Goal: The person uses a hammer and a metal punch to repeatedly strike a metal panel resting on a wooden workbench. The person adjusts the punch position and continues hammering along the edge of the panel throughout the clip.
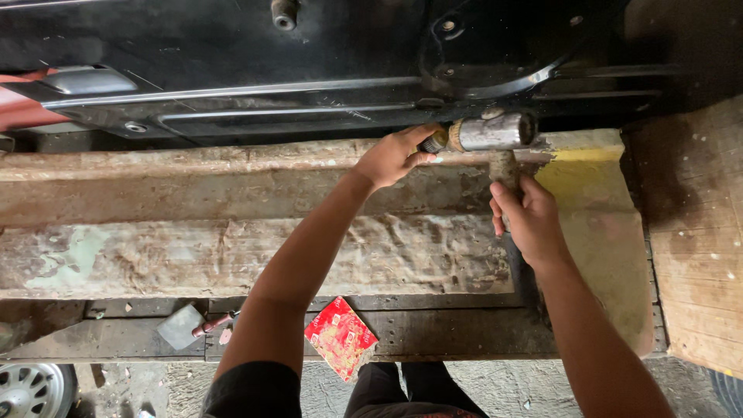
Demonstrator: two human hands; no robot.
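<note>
My right hand (530, 220) grips the wooden handle of a steel hammer (495, 131), whose head lies sideways against the top edge of the worn, rusty body panel (232, 232). My left hand (395, 155) pinches a short dark chisel-like tool (435, 141) by its shaft, just left of the hammer head, its tip at the seam under the black car panel (271, 70). Both arms reach forward from the bottom of the head view.
A red printed packet (340, 337) and a metal scraper with a reddish handle (190, 325) lie on the lower ledge. A yellow-painted patch (588, 193) sits right of the hammer. Wooden boards (696, 232) stand at the right, a wheel (31, 387) at bottom left.
</note>
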